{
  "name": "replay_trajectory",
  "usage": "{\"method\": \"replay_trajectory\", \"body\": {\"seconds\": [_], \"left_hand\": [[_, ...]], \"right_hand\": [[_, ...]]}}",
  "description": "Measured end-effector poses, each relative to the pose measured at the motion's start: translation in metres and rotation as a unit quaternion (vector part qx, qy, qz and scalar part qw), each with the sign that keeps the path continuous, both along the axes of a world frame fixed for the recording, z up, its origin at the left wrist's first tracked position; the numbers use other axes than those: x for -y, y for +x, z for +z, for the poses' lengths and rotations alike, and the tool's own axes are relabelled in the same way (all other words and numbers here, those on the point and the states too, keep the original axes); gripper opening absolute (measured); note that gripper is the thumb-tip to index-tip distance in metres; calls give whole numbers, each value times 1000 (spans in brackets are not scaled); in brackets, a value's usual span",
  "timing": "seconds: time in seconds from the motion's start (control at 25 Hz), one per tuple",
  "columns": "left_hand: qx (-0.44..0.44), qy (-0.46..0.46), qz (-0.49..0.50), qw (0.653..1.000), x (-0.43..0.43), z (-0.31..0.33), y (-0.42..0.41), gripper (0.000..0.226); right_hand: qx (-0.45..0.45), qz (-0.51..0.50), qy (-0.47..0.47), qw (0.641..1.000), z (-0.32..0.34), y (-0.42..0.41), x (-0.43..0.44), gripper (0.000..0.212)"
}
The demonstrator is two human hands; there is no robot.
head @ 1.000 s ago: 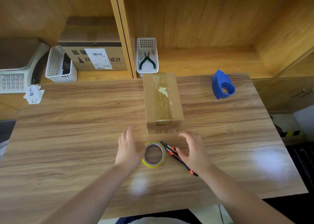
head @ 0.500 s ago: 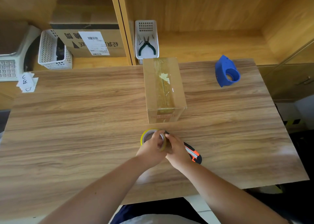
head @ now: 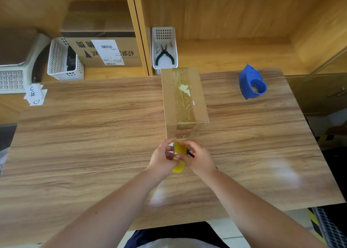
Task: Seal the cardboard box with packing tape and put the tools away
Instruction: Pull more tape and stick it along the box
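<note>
A narrow cardboard box [head: 185, 99] lies lengthwise in the middle of the table, old clear tape along its top seam. Just in front of its near end, both hands hold a yellowish roll of packing tape [head: 178, 156] on edge above the table. My left hand [head: 162, 158] grips the roll from the left. My right hand [head: 198, 156] pinches it from the right. An orange and black box cutter [head: 191, 154] lies on the table under my right hand, mostly hidden.
A blue tape dispenser [head: 252, 83] stands at the table's far right. On the shelf behind are a white basket with green pliers [head: 164, 55], a second white basket [head: 62, 60], a labelled carton [head: 105, 50] and a scale [head: 16, 65]. Paper notes [head: 35, 96] lie far left.
Both hands closed on the tape roll, which lay flat on the table, and lifted it onto its edge nearer the box. The cutter stayed on the table.
</note>
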State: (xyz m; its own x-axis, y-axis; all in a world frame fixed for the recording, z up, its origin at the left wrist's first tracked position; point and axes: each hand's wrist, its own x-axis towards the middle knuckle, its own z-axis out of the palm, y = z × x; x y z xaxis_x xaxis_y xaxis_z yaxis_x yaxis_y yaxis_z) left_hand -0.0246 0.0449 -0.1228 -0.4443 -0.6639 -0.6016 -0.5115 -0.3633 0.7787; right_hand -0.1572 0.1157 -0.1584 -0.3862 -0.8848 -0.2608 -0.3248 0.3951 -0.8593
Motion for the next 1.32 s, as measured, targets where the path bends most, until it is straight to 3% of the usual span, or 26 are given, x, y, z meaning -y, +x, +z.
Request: {"method": "replay_trajectory", "body": {"seconds": [0.24, 0.56, 0.84, 1.32], "left_hand": [[-19, 7, -13, 1000, 1, -2, 6, 72], [-3, 35, -19, 999, 6, -7, 7, 76], [12, 47, -21, 999, 8, -9, 9, 80], [41, 60, -14, 997, 7, -8, 3, 78]], "right_hand": [[40, 5, 19, 999, -3, -7, 3, 26], [-70, 20, 19, 997, 3, -6, 14, 19], [-47, 81, 117, 989, 10, -14, 27, 15], [-94, 121, 127, 980, 16, -11, 30, 13]]}}
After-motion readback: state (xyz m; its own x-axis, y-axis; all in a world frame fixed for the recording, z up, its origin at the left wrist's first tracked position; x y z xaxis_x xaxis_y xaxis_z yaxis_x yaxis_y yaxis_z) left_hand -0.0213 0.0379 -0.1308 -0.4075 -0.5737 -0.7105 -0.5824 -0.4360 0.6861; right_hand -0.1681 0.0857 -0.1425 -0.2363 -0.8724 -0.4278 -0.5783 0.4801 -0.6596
